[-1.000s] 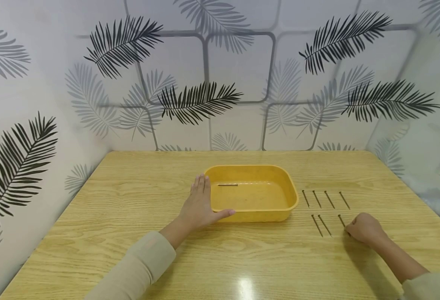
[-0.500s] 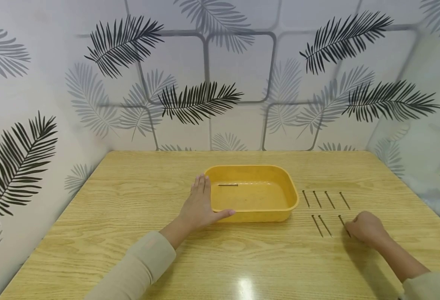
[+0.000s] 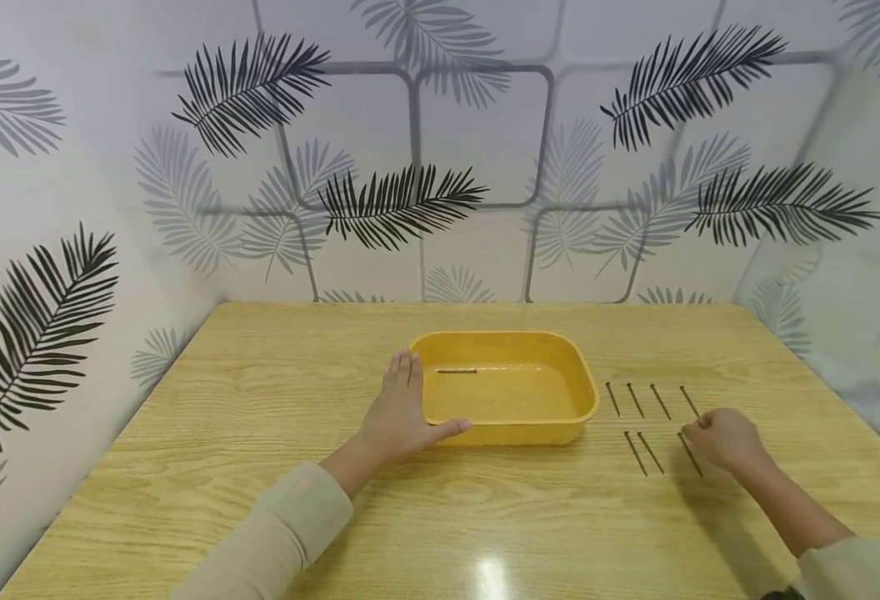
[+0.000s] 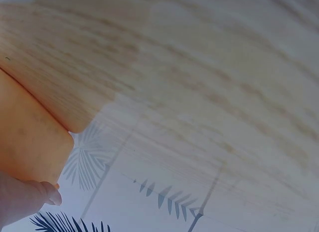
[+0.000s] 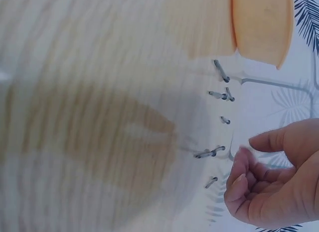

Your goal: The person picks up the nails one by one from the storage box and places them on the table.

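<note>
I am resting my left hand (image 3: 398,408) flat against the left outer wall of the yellow tray (image 3: 506,423), fingers straight and thumb lying along its near wall. I am holding my right hand (image 3: 725,437) above the tabletop (image 3: 260,433), just beside the loose nails (image 3: 653,400); its fingers are curling loosely inward and gripping nothing.

The head view is showing the full layout: four nails in a far row and three in a near row, right of the tray, and one nail in the tray (image 3: 457,371) lying flat near its far left corner. The right wrist view is showing what the head view hides: the curled fingertips (image 5: 238,184) with an empty gap under the thumb, apart from the nails. The left wrist view is showing only the tray's rounded corner and blurred wood grain.

The tray is smooth plastic, rectangular with rounded corners. The nails are thin, dark metal, lying roughly parallel. The tabletop is light wood grain, glossy. Leaf-patterned walls are enclosing three sides.
</note>
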`<state>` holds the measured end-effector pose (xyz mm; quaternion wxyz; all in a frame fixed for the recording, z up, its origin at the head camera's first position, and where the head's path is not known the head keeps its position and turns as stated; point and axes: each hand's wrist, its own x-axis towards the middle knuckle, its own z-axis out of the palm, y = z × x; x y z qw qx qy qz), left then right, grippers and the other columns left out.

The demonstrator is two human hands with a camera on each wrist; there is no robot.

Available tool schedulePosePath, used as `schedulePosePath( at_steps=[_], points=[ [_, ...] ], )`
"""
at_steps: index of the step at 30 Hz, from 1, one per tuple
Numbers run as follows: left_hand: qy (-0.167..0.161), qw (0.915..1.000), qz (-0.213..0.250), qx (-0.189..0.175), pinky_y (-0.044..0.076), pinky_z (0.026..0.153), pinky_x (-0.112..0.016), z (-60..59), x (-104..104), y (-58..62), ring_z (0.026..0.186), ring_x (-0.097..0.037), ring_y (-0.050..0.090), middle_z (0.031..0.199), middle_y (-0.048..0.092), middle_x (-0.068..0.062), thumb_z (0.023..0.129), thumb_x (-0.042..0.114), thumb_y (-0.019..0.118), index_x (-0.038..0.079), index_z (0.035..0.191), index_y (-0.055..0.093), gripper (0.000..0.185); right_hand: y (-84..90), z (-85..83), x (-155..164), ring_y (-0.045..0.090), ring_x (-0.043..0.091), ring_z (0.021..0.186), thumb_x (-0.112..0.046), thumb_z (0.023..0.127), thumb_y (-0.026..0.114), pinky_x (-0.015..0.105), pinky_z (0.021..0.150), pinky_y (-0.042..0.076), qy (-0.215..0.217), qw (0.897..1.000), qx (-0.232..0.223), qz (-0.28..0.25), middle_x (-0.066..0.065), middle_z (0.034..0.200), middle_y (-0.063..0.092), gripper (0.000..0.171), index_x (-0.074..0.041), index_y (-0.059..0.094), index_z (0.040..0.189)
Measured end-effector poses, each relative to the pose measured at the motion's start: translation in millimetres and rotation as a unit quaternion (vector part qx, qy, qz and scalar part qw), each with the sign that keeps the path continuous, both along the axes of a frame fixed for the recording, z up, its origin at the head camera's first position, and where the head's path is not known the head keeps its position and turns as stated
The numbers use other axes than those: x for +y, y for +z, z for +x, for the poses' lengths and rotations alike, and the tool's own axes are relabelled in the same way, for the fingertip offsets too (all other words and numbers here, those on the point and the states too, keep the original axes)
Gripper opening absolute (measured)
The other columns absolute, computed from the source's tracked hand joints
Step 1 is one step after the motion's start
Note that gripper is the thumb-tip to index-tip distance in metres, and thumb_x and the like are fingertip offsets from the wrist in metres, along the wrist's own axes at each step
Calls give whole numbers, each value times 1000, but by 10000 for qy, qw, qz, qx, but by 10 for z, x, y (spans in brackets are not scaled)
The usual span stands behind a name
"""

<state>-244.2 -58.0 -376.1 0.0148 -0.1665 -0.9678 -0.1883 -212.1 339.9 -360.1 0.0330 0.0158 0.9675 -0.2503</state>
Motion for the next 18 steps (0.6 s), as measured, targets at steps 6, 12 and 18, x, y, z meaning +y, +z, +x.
schedulePosePath(
  at_steps=[6,12,18],
  points=[
    [15,10000,-1,2,7,117,-46,-12,9,2,144,-34,-4,154,-1,-24,78,70,51,-6,146,4,113,12,-65,-93,28,10,49,-15,90,46,26,52,28,63,9994,41,-332,-6,50,29,35,-15,35,57],
    [22,10000,15,74,8,117,-46,-18,11,-19,144,-35,-3,154,0,-25,78,70,52,-7,146,5,112,-19,-152,-167,34,12,53,-20,92,48,28,54,31,-36,9979,186,-613,-4,55,40,30,-9,45,65],
    [49,9999,18,96,8,117,-46,-13,14,-22,144,-36,-2,154,2,-26,78,70,53,-7,146,6,113,45,-187,-310,43,16,65,-20,94,47,29,60,37,-88,9969,312,-718,6,71,54,27,3,57,83]
  ],
)
